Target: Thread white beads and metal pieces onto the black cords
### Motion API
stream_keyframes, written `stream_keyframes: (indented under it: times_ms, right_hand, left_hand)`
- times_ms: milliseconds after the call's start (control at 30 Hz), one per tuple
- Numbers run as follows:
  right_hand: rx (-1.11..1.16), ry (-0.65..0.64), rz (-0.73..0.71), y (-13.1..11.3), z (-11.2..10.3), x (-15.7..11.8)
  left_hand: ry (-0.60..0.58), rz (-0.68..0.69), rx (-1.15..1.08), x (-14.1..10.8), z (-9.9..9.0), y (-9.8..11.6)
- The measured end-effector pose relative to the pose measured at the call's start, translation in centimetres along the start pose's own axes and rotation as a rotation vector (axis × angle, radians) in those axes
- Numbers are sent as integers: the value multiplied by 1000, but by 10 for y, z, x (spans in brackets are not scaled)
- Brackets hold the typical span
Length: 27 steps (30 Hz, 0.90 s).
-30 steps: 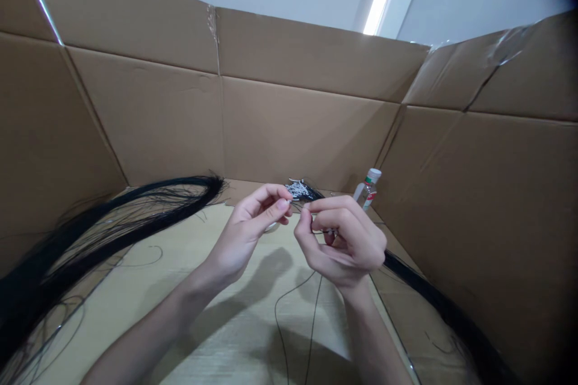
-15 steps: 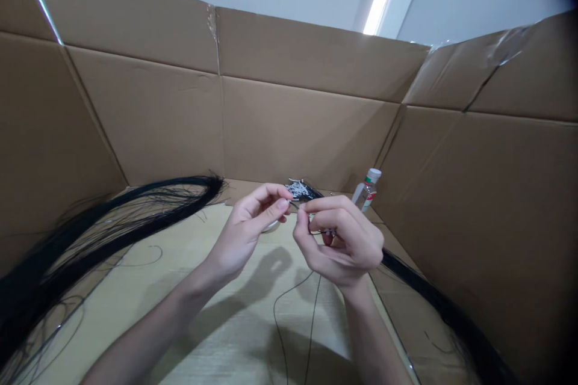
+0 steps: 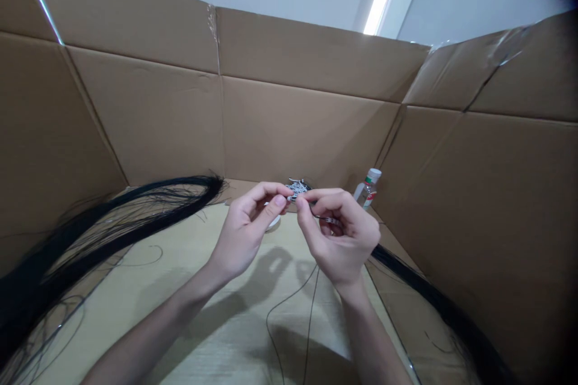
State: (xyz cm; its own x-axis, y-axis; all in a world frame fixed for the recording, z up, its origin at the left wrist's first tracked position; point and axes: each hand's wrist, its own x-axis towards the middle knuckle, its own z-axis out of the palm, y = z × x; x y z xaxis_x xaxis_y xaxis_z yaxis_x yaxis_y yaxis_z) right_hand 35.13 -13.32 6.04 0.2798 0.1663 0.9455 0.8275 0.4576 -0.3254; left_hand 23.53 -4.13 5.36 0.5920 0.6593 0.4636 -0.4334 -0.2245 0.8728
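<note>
Above the pale board, my left hand [image 3: 246, 225] pinches a tiny light piece at the end of a dark cord, between thumb and index finger. Close beside it on the right, my right hand [image 3: 341, 228] is closed on the dark cord [image 3: 309, 319], whose two strands hang below it. Small light pieces show within my right hand's curled fingers. Just behind the fingertips lies a pile of small silvery pieces [image 3: 298, 186] on dark cords. A round white item [image 3: 273, 224] is partly hidden behind my left hand.
Bundles of black cord lie at the left [image 3: 149, 225] and the right [image 3: 433, 295]. A clear bottle with a white cap [image 3: 366, 191] stands behind my right hand. Cardboard walls [image 3: 307, 126] surround the pale board [image 3: 180, 252].
My right hand has moved slightly left, and its thumb and index fingertips are now closer to my left fingertips. The hanging cord strands have shifted left.
</note>
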Motion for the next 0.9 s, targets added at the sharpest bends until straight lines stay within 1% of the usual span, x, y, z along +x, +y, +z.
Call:
stream_keyframes:
  times_ms: [100,233,300,367,467,567,633,733,900]
  right_hand:
    - [-11,27,6,2,4,-3]
    - [29,77,76,6,8,-6]
    - [52,97,100,6,9,-7]
    - [89,90,131,6,9,-7]
    - [173,50,199,4,9,-5]
    - [234,12,239,4,9,-2]
    - [240,-20,250,5,8,-1]
    - [233,-71,264,6,7,0]
    - [211,-116,273,8,3,0]
  left_hand:
    - [17,48,37,-2,0,0]
    - [-56,114,-11,-5,-5,-2]
    - [-71,122,5,-6,-6,0]
    - [-36,127,64,-6,-5,3]
    - [65,168,169,-4,-2,7]
    - [142,177,197,-2,0,8]
    - [164,147,171,-2,0,8]
    - [163,124,156,-2,-1,7]
    - [191,193,208,-3,-3,6]
